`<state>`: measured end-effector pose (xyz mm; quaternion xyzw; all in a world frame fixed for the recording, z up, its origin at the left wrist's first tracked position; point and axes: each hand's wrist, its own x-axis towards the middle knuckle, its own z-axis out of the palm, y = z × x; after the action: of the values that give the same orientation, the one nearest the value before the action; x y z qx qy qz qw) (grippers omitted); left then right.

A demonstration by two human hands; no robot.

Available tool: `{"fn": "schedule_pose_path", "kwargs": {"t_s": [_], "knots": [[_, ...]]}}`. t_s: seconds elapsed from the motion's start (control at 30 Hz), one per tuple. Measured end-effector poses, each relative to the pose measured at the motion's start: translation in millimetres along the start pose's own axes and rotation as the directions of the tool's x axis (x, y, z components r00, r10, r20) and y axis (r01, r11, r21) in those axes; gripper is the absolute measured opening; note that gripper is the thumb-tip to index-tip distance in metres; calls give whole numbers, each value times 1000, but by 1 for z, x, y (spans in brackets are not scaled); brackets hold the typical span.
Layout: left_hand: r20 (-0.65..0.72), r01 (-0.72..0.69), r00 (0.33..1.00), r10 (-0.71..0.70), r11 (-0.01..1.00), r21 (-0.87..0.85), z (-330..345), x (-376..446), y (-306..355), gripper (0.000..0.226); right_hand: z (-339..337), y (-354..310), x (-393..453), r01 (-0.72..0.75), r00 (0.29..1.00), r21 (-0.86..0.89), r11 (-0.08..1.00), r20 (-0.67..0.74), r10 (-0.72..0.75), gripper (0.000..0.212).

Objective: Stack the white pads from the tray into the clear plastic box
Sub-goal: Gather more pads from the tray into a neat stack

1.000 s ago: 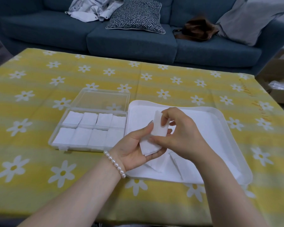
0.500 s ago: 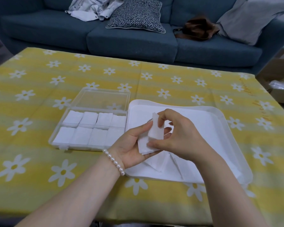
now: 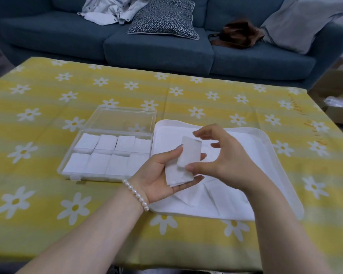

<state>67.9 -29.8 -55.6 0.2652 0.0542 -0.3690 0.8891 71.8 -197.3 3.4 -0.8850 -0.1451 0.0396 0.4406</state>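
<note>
Your left hand [image 3: 158, 175] is palm-up over the tray's near-left corner, fingers curled under a small stack of white pads [image 3: 177, 175] with the thumb laid along its left edge. One more pad [image 3: 189, 153] stands tilted on top of that stack, and your right hand [image 3: 224, 165] has its thumb on the pad's lower end while the other fingers arch loosely above it, spread and not touching. A pearl bracelet [image 3: 136, 194] sits on your left wrist.

The white tray [image 3: 281, 167] lies at the centre of the table, with loose pads [image 3: 212, 196] flat inside it at six o'clock from your hands. The clear plastic box [image 3: 109, 155] sits just beside the tray at nine o'clock, lid [image 3: 125, 120] flipped open toward twelve. All eight compartments show white pads in them.

Everything rests on a yellow daisy tablecloth [image 3: 48, 194]. At twelve o'clock there's a blue sofa [image 3: 156, 48] carrying a patterned cushion [image 3: 164, 18], crumpled clothing [image 3: 111, 10], a brown bag [image 3: 238, 34] and a grey pillow [image 3: 301, 22].
</note>
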Motion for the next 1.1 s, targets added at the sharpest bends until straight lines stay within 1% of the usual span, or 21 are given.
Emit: {"fn": "schedule_pose_path", "kwargs": {"t_s": [0.13,0.2,0.3,0.37,0.47,0.53,0.6,0.67,0.73,0.8,0.87,1.03,1.1], "knots": [[22,8,1000,-8,1000,10,-1,1,0,38,9,-2,1,19,999,-5,1000,38,-19,52],[23,14,1000,-15,1000,27,0,1,0,37,10,-2,2,6,999,-55,998,49,-3,50],[17,21,1000,-22,998,53,-1,1,-1,29,13,0,3,-2,999,-163,987,45,10,46],[-2,29,1000,-29,998,63,-1,1,-1,26,14,2,3,15,999,-175,984,46,-7,44],[-23,35,999,-33,996,84,-1,2,-1,35,14,4,4,24,999,-161,987,52,-15,40],[-32,49,998,-46,993,105,-1,2,0,51,9,5,4,7,1000,-149,989,25,-3,40],[-65,77,995,-71,994,84,-1,2,2,64,2,4,2,1,1000,-160,987,0,-1,43],[-83,99,992,-94,993,58,-2,1,4,72,-3,0,0,11,999,-206,978,37,-4,46],[-85,105,991,-99,993,59,-3,2,4,78,0,-8,-3,31,993,-275,961,122,2,49],[-66,105,993,-102,994,45,-3,2,3,82,8,-15,-4,54,981,-324,945,196,10,54],[-56,103,993,-102,994,23,-2,3,2,82,15,-18,-5,76,974,-360,930,228,9,58],[-116,89,990,-83,995,48,-4,4,1,77,23,-18,-4,167,970,-514,842,237,-48,60],[-143,97,986,-88,994,57,-4,4,0,75,26,-17,-3,178,970,-537,825,236,-56,61]]}}
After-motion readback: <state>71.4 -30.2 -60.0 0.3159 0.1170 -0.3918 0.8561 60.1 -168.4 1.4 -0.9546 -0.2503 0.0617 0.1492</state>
